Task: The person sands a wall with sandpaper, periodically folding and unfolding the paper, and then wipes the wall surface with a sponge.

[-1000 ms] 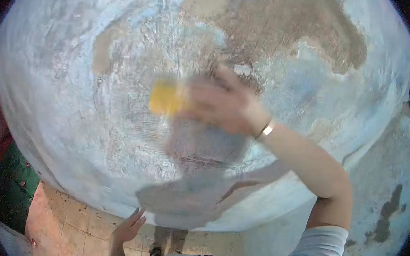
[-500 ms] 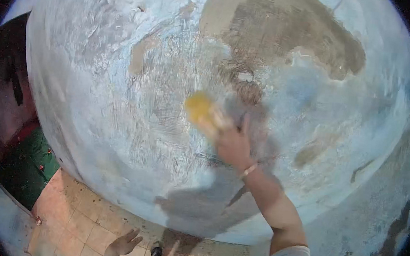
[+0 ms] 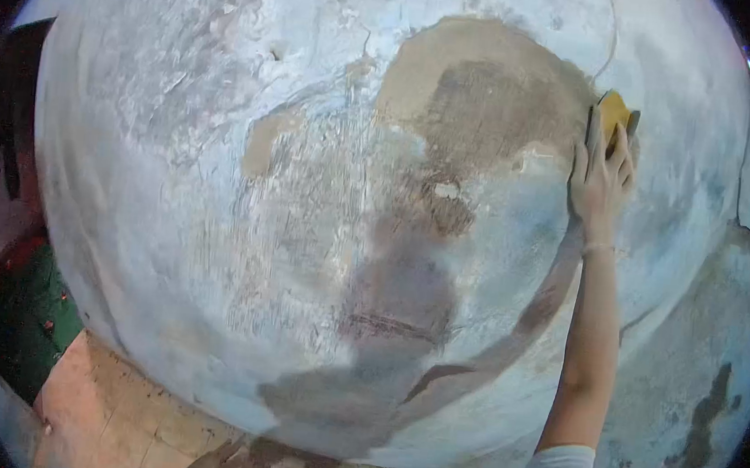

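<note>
Yellow pad (image 3: 616, 112) sat beside brown patch (image 3: 493, 106)

The right hand (image 3: 603, 184) was clamped on the pad, upper right on the pale wall (image 3: 189, 218). Low down, the left hand (image 3: 214, 466) hung over the tiled floor (image 3: 122, 426), its grip too dim to tell.

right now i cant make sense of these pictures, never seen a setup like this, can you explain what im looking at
There is no machine here, just a person's two bare hands. One camera, worn on the head, looks forward and down; the dark, curved edges are probably from its lens.

The big pale blue surface looks like a worn wall, with a brown patch on its upper part and the person's shadow across it. Below it is a tiled floor.

The right hand holds a yellow tool, seemingly against that surface, just right of the patch. The left hand is dim at the bottom edge, so its pose is unclear.
</note>
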Available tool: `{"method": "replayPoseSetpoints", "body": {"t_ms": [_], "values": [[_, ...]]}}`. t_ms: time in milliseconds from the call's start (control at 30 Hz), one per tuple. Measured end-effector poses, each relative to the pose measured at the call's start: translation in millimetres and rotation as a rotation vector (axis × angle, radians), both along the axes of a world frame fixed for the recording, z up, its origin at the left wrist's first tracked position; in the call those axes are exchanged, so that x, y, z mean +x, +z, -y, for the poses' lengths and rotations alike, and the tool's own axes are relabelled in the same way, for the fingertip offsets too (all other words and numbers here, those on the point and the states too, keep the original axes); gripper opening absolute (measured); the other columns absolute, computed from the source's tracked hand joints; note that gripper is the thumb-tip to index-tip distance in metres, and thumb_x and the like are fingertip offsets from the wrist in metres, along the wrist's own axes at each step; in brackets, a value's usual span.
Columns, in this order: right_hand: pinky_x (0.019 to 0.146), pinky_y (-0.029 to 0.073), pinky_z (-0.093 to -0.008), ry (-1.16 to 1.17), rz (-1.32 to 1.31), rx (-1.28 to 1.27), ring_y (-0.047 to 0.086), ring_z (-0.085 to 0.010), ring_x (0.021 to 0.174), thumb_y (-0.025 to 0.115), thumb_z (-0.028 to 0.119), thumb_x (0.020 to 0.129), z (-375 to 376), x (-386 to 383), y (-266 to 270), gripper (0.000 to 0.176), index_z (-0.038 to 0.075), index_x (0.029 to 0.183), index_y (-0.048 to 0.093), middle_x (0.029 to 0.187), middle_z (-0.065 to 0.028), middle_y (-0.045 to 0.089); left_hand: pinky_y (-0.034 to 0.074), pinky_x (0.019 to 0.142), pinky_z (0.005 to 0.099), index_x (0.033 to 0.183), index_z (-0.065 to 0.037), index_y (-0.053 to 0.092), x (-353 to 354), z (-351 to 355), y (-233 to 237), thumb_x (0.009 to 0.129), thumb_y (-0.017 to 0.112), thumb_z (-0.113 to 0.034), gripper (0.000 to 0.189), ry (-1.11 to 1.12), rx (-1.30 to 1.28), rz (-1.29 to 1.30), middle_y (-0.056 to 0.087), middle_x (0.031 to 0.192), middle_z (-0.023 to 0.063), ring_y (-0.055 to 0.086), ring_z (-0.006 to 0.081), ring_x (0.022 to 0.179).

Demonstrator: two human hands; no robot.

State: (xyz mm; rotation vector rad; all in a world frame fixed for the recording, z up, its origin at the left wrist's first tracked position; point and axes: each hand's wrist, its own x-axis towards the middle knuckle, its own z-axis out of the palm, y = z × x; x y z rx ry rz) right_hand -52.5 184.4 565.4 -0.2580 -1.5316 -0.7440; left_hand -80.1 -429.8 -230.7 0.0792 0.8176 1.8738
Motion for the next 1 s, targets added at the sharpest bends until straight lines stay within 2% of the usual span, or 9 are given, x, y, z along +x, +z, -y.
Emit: {"method": "replayPoseSetpoints", "body": {"t_ms": [133,233,333,467,567,767,833,900,1000], "values": [[0.123,0.015,-0.0621,-0.030,-0.144,0.102,0.023,-0.0357,0.156,0.043,0.045,0.108,-1.1,-25.6,57.8,0.057,0.028,0.161,0.036,0.170,-0.0119,0.025,0.037,0.118,0.0450,0.166,-0.018,0.024,-8.7,-18.6,190.8,0.108,0.049,-0.041,0.067,0.072,-0.682,-0.270,0.036,0.165,0.0081,0.048,0.0221,0.142],[0.122,0.012,-0.0684,0.119,-0.269,-0.168,0.017,-0.0389,0.157,0.038,0.042,0.109,9.8,-65.6,98.3,0.056,0.024,0.161,0.033,0.169,-0.0146,0.027,0.036,0.118,0.0447,0.165,-0.017,0.025,-52.9,5.3,183.2,0.109,0.049,-0.041,0.066,0.097,-0.700,-0.470,0.036,0.165,0.0084,0.048,0.0223,0.143],[0.127,0.008,-0.0579,-0.527,-0.063,0.022,0.013,-0.0416,0.158,0.037,0.033,0.108,56.6,-94.1,121.2,0.046,0.013,0.148,0.053,0.171,-0.0162,0.022,0.036,0.118,0.0444,0.165,-0.017,0.025,-96.5,25.6,182.7,0.109,0.049,-0.041,0.065,0.085,-0.727,-0.576,0.037,0.165,0.0086,0.047,0.0224,0.143],[0.126,0.007,-0.0645,0.067,0.260,0.256,0.015,-0.0362,0.158,0.048,0.038,0.104,197.9,-171.3,39.2,0.044,0.022,0.144,0.060,0.170,-0.0098,0.027,0.035,0.119,0.0440,0.164,-0.016,0.026,-144.9,33.3,181.3,0.109,0.048,-0.041,0.065,0.049,-0.738,-0.657,0.037,0.164,0.0090,0.046,0.0225,0.143],[0.126,0.013,-0.0638,0.399,0.776,0.633,0.021,-0.0290,0.158,0.049,0.043,0.104,248.9,-214.0,-71.2,0.054,0.034,0.156,0.041,0.171,-0.0027,0.025,0.035,0.119,0.0436,0.164,-0.015,0.027,-168.3,30.0,181.7,0.109,0.048,-0.040,0.064,0.007,-0.717,-0.712,0.037,0.164,0.0092,0.046,0.0226,0.144],[0.126,0.007,-0.0631,-0.269,0.228,0.142,0.013,-0.0311,0.160,0.042,0.029,0.106,195.9,-152.7,55.3,0.054,0.026,0.160,0.039,0.172,-0.0080,0.021,0.034,0.119,0.0430,0.163,-0.014,0.028,-198.2,18.4,189.7,0.109,0.048,-0.040,0.063,-0.085,-0.643,-0.783,0.038,0.164,0.0098,0.045,0.0229,0.145],[0.129,0.006,-0.0487,0.073,-0.045,0.155,0.007,-0.0403,0.159,0.034,0.028,0.110,108.6,-123.4,124.7,0.056,0.003,0.160,0.033,0.169,-0.0264,0.018,0.034,0.120,0.0428,0.163,-0.013,0.029,-206.7,13.4,191.2,0.109,0.048,-0.040,0.063,-0.122,-0.629,-0.802,0.038,0.164,0.0099,0.044,0.0230,0.145],[0.129,0.009,-0.0489,0.002,-0.292,-0.151,0.011,-0.0425,0.157,0.034,0.026,0.109,109.0,-116.8,137.2,0.055,0.001,0.158,0.035,0.168,-0.0273,0.020,0.034,0.120,0.0426,0.163,-0.013,0.029,-216.9,9.4,190.3,0.110,0.047,-0.040,0.062,-0.146,-0.618,-0.814,0.039,0.163,0.0101,0.044,0.0230,0.145],[0.129,0.011,-0.0469,0.246,-0.107,0.045,0.013,-0.0427,0.157,0.035,0.025,0.108,159.0,-154.9,100.8,0.055,0.003,0.158,0.036,0.168,-0.0276,0.021,0.033,0.120,0.0422,0.163,-0.012,0.030,-229.9,3.7,190.3,0.110,0.047,-0.039,0.062,-0.176,-0.613,-0.835,0.039,0.163,0.0104,0.044,0.0232,0.146]]}}
